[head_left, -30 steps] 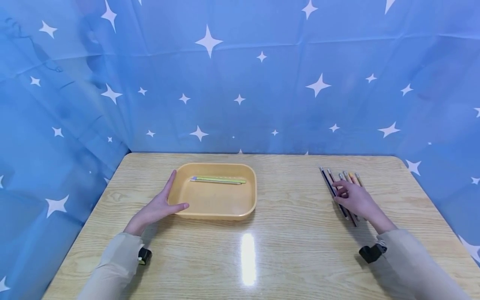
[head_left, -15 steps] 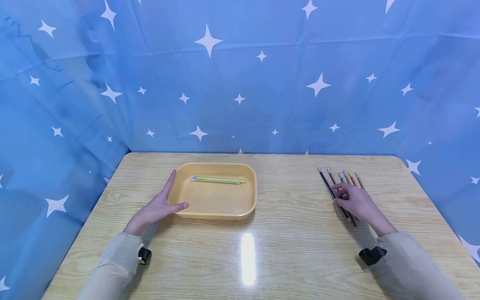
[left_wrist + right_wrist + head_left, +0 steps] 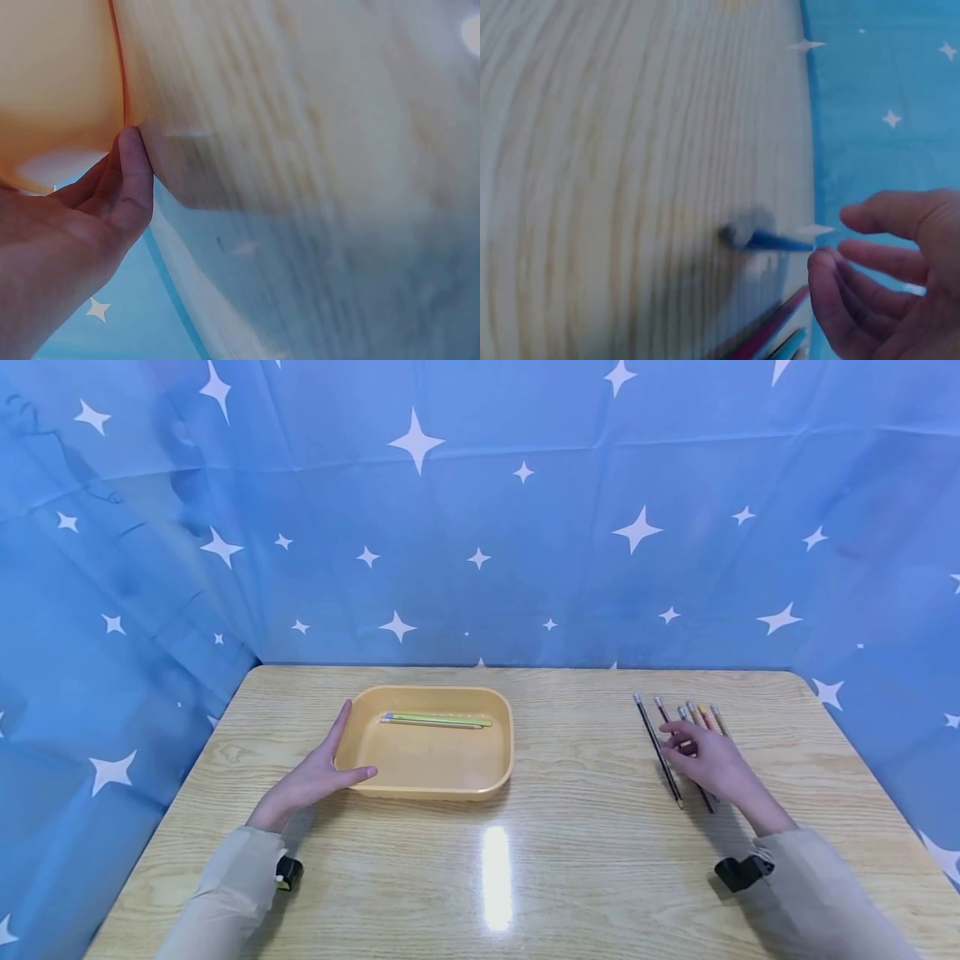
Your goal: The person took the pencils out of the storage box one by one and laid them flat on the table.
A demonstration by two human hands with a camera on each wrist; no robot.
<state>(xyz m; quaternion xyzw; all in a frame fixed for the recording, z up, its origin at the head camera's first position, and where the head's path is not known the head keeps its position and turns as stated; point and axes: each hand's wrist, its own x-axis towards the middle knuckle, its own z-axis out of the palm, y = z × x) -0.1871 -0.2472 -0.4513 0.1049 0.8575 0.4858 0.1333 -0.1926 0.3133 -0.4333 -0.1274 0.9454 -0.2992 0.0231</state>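
Observation:
A yellow-orange tray (image 3: 427,777) stands left of centre on the table in the head view. My left hand (image 3: 311,777) is spread at its left end, the thumb over the near left corner and the fingers along the outside. In the left wrist view, fingertips (image 3: 131,146) touch the tray's edge. Inside the tray lie a green pencil (image 3: 450,721) and a pale pencil (image 3: 431,722). On the right, my right hand (image 3: 705,760) is over a dark pencil (image 3: 648,727), fingertips against it. In the right wrist view, the thumb stands apart from the other fingers.
Several more pencils (image 3: 703,717) lie partly under the right hand, with eraser ends pointing away. The wooden table (image 3: 570,852) has a bright reflection near its middle. A blue curtain with white stars (image 3: 480,527) hangs behind and at the sides.
The dark pencil has slid left, away from the other pencils, with its near end swinging left. My right hand has shifted slightly left. The left hand and the tray look unmoved.

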